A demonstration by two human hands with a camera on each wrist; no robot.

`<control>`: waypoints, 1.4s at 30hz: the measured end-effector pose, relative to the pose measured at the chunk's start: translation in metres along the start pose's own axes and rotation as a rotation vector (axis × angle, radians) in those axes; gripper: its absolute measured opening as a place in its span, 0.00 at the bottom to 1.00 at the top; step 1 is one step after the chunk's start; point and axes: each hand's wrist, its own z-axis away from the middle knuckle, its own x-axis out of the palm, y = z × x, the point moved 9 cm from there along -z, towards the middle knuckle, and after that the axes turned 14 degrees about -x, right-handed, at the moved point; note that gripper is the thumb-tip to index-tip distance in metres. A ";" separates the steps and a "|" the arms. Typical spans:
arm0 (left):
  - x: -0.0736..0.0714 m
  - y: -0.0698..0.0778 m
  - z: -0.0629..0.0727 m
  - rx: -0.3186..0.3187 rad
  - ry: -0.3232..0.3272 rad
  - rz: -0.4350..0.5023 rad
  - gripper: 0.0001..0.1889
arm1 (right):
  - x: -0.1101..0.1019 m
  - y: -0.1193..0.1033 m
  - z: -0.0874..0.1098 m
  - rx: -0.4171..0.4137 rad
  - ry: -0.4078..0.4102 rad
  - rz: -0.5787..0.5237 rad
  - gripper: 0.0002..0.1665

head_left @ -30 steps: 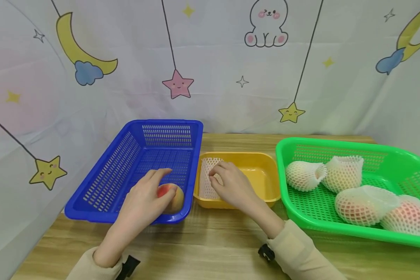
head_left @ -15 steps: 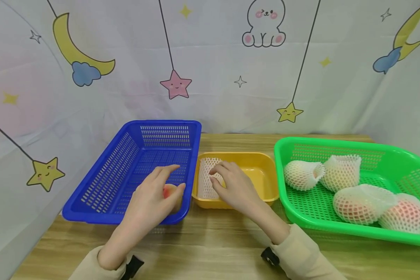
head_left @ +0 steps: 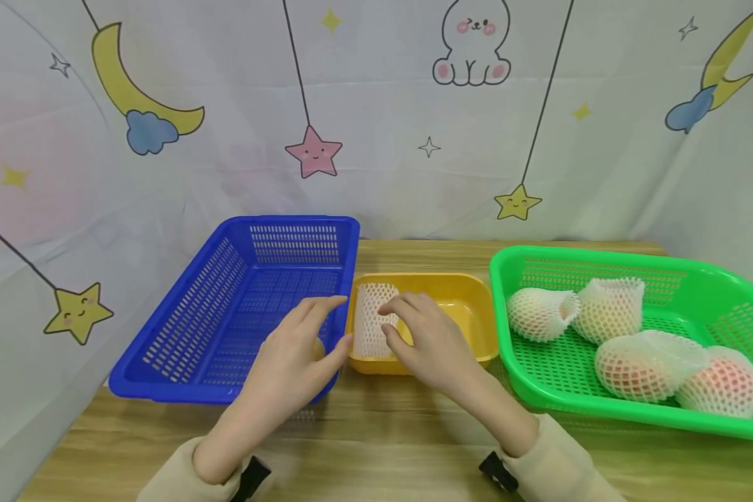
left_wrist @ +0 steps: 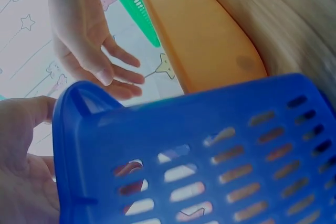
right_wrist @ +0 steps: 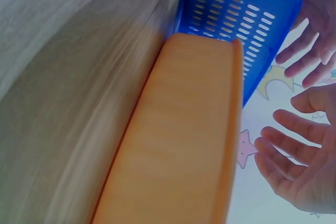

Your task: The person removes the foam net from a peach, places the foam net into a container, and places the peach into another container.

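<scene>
My left hand (head_left: 291,355) hovers over the front right corner of the blue basket (head_left: 169,392), fingers loosely spread and holding nothing. Behind it a peach (head_left: 318,348) in that basket is almost wholly covered by the hand. Above the yellow basin (head_left: 467,321) is my right hand (head_left: 436,341), its fingers softly bent and nothing between them. A flattened white foam net sleeve (head_left: 371,321) lies along the basin's left side, its right part behind the right fingertips. In the right wrist view, the right hand (right_wrist: 304,156) shows bare beside the basin.
To the right stands a green basket (head_left: 590,413) with several fruits in white foam nets, among them a netted fruit (head_left: 646,366) at the front. The baskets and basin sit side by side on a wooden table (head_left: 389,432). A printed cloth (head_left: 389,202) hangs behind.
My left hand has moved right, away from the basket's middle toward its right rim, and now covers most of the peach. The right hand has shifted slightly to the right.
</scene>
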 end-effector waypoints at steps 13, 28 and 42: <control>0.012 0.020 0.003 0.110 -0.019 0.059 0.26 | -0.020 0.002 0.013 0.030 -0.027 -0.050 0.10; 0.024 0.039 0.005 0.188 -0.047 0.075 0.25 | -0.046 0.018 0.034 0.095 -0.016 -0.053 0.12; 0.033 0.050 0.014 0.249 -0.100 0.132 0.24 | -0.065 0.027 0.056 0.027 -0.077 0.080 0.11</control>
